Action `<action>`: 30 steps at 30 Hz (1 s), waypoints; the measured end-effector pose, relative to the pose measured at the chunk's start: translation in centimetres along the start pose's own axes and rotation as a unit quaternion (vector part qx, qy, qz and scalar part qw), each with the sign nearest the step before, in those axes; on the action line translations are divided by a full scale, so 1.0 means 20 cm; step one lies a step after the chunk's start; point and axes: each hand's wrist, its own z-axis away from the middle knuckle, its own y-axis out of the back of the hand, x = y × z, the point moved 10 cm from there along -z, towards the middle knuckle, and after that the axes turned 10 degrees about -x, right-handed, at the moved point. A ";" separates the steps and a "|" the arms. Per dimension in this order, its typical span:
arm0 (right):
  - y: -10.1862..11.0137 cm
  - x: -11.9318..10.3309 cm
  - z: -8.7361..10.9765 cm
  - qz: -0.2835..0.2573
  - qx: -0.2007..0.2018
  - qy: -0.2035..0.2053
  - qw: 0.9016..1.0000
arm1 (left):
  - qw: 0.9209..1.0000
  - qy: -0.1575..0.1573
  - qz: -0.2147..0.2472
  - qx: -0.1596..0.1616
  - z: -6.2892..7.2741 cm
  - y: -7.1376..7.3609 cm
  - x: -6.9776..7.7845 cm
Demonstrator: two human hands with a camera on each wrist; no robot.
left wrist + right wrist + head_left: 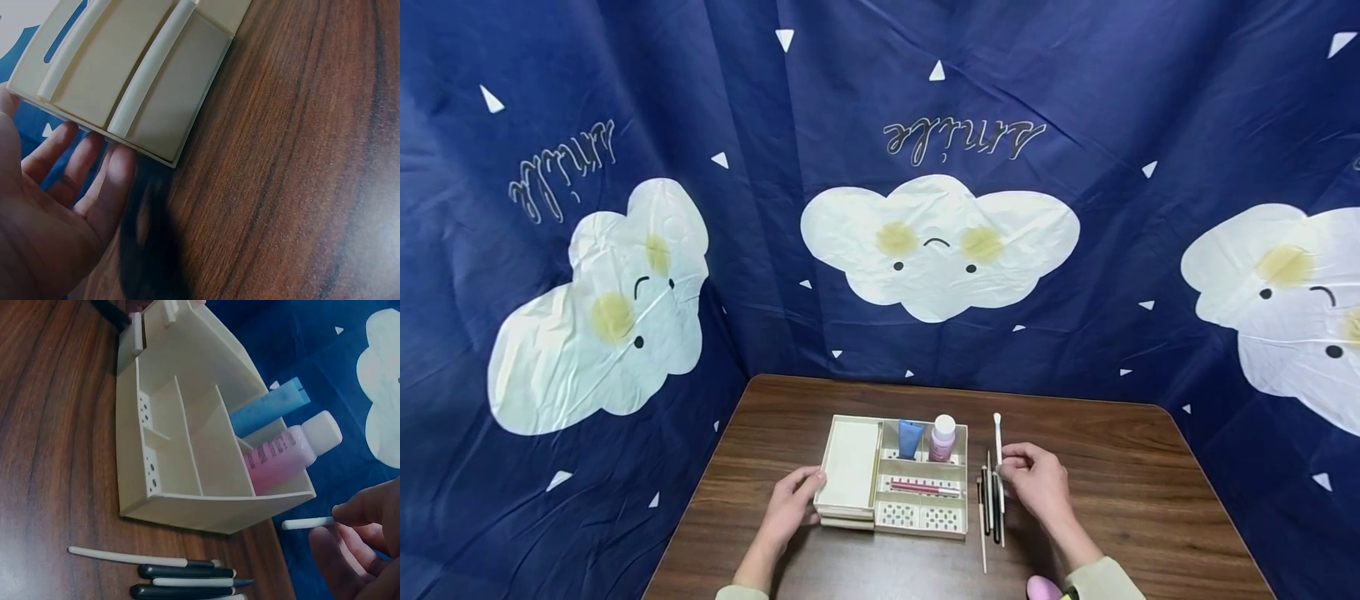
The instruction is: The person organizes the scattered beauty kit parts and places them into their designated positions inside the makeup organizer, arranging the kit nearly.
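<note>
A cream desktop organizer (847, 467) stands on the table, with two drawers on its left part and open compartments on its right. My left hand (793, 497) holds its left side, thumb by the upper edge and fingers against the side wall (69, 117). Beyond the organizer's right side, my right hand (1033, 477) pinches a slim white stick (306, 523) between thumb and fingers; its far end (997, 419) widens slightly. Several makeup brushes (988, 508), with dark and pale handles, lie side by side on the table between the organizer and this hand.
The rear compartments hold a blue tube (909, 438) and a pink bottle (942, 440) with a white cap. A red-and-white slim tube (925, 487) lies in the middle compartment. A pink rounded object (1042, 588) is at the front edge. Blue cloth (940, 358) hangs behind the wooden table (1120, 475).
</note>
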 end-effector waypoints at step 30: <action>-0.14 -0.29 -0.01 -0.154 -0.056 0.027 0.986 | 1.000 -0.016 0.000 -0.006 0.01 -0.01 0.02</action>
